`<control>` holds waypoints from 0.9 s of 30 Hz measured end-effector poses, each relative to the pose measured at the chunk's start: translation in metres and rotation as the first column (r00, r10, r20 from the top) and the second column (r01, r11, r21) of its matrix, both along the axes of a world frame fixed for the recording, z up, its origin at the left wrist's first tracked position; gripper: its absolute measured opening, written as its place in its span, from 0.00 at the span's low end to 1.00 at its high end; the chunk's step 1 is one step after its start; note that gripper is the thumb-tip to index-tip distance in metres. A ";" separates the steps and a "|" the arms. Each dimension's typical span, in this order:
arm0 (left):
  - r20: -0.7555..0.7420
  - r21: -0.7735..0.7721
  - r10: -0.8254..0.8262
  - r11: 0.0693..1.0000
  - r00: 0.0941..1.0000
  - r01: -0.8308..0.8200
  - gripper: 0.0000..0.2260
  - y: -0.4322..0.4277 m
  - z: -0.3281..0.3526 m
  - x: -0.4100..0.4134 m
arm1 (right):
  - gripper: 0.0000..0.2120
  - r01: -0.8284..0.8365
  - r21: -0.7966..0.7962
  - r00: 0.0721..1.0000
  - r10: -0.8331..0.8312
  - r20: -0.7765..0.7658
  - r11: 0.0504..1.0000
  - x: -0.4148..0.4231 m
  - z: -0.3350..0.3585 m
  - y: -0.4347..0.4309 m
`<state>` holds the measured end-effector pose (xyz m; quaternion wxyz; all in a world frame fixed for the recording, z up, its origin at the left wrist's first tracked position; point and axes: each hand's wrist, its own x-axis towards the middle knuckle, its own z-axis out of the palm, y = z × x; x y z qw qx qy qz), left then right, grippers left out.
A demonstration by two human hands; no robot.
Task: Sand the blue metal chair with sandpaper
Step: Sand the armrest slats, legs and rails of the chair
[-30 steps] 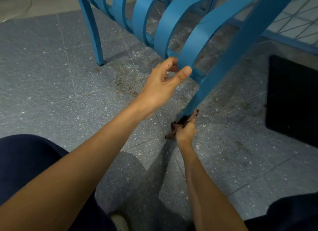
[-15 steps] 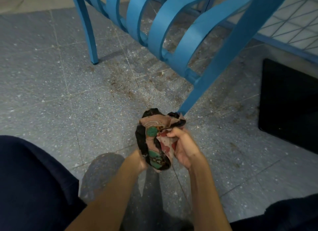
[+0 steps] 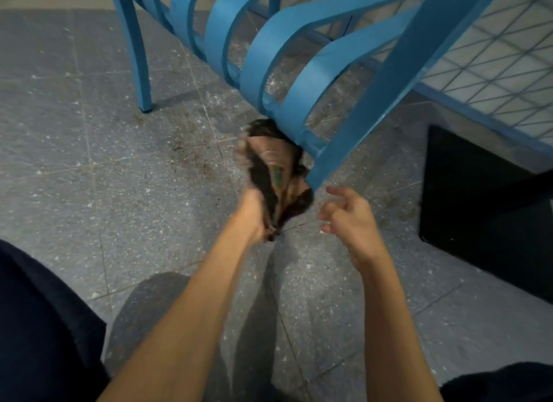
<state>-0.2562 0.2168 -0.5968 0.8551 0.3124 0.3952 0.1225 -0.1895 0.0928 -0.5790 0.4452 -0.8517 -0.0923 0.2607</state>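
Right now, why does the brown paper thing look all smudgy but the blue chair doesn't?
In the head view, the sandpaper is smeared by motion blur, as is the left hand gripping it; the right hand is open and slightly soft; the blue chair stays fairly crisp; dark arm shadows fall on the speckled floor below.

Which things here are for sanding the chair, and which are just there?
For the job:
blue chair
crumpled sandpaper, held in the left hand
right hand, empty

Just there:
black mat
white wire grid
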 end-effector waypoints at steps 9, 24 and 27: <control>0.066 0.376 0.230 0.896 0.971 -0.238 0.09 -0.054 -0.057 0.058 | 0.13 0.118 0.271 0.893 -0.221 0.392 0.955 0.002 0.035 0.016; 0.213 0.646 -0.087 0.760 0.973 -0.074 0.12 -0.025 -0.020 0.047 | 0.24 -0.158 0.448 0.928 -0.021 0.371 0.880 0.006 0.006 0.021; 0.297 0.728 -0.023 0.652 0.955 -0.210 0.10 -0.031 -0.041 0.045 | 0.24 -0.185 0.447 0.927 0.005 0.374 0.875 0.011 0.006 0.022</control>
